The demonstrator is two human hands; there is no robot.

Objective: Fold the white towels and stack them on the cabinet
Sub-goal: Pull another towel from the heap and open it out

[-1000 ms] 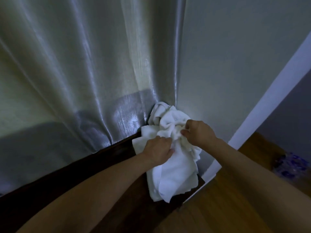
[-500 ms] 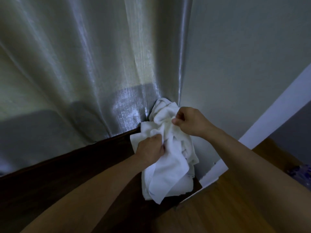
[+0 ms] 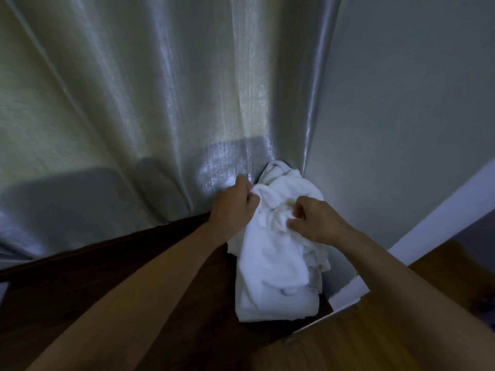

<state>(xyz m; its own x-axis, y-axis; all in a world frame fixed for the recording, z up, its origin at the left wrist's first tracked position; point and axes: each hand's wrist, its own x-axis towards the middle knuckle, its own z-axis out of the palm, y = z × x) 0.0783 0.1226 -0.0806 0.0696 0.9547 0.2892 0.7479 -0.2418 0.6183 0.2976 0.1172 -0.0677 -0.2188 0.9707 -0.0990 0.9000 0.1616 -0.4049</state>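
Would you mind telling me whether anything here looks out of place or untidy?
The white towels sit crumpled, unfolded, in the cabinet corner against the curtain, both hands gripping the bunched top.

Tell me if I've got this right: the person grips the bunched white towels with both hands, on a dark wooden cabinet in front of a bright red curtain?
Not quite. The curtain is a shiny pale silver-grey, not red, as the head view shows. The rest holds: the left hand and right hand both grip the bunched white towels on the dark wooden cabinet.
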